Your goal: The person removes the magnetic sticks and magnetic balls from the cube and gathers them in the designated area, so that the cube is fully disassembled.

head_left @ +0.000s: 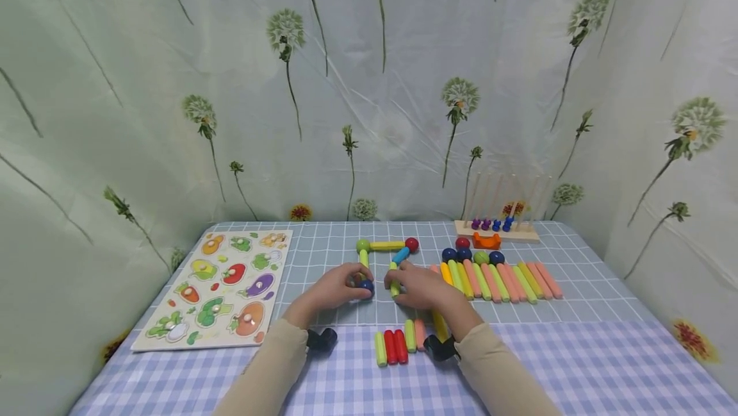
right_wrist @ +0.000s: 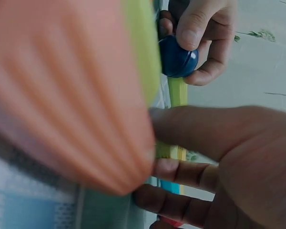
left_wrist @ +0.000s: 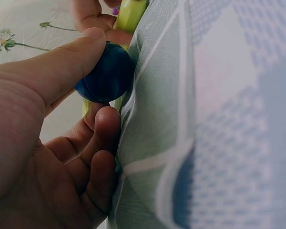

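My left hand pinches a dark blue ball between thumb and fingers, just above or on the cloth. The ball sits at the near end of a light green stick. To the right, my right hand grips another light green stick with thumb and fingertips. Beyond that stick lies a blue stick, its far end by a red ball. A yellow stick runs between the red ball and a green ball. In the right wrist view, a blurred salmon stick covers much of the foreground.
Several salmon, green and yellow sticks lie in a row at right, with balls behind them. Red sticks and others lie nearer. A vegetable puzzle board lies left; a pegged rack stands at the back right.
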`<state>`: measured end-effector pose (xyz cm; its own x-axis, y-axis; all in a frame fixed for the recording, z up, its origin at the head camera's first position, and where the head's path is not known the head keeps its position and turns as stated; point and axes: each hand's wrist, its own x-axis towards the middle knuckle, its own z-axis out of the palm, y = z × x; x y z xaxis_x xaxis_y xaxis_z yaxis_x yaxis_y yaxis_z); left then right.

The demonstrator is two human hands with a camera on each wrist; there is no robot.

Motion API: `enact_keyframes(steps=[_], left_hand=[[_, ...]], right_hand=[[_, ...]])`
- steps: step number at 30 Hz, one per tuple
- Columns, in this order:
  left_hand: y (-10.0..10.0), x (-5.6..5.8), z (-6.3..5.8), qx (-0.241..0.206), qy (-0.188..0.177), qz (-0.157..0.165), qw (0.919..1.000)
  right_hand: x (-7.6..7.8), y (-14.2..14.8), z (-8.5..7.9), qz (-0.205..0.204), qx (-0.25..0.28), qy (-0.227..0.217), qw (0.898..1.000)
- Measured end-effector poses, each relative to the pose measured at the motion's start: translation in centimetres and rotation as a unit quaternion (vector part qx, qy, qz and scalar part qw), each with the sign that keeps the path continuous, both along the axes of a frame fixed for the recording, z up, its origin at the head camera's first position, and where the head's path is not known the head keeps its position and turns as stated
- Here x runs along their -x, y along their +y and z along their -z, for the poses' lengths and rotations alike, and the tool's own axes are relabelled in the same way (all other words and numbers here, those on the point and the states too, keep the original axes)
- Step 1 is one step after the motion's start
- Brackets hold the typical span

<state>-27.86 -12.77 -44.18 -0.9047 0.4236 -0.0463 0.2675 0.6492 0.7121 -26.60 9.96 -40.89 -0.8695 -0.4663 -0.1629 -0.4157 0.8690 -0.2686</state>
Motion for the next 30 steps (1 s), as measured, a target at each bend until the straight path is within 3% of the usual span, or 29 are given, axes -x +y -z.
enact_keyframes(steps=[6, 11, 17, 24, 30], left_hand=[[-0.1, 0.0, 0.0, -0.003, -0.005, -0.004, 1.0], [-0.1, 0.1, 0.1, -0.006, -0.007, -0.004, 0.9999], [-0.2, 0.3, 0.2, -0.001, -0.008, -0.007, 0.9999], [-0.1, 0.3, 0.2, 0.001, -0.012, -0.01, 0.9999], [0.0, 0.3, 0.1, 0.001, -0.014, -0.012, 0.9998]], right_hand=[[-0.1, 0.2, -0.6, 0.001, 0.009, -0.002, 1.0], [0.1, 1.4, -2.1, 0.033, 0.073, -0.014, 0.997], [0.4, 4.1, -3.8, 0.061, 0.134, 0.023, 0.989], [1.2, 6.2, -3.4, 0.093, 0.199, -0.001, 0.976], [2.0, 6.2, -2.1, 0.109, 0.16, -0.021, 0.981]])
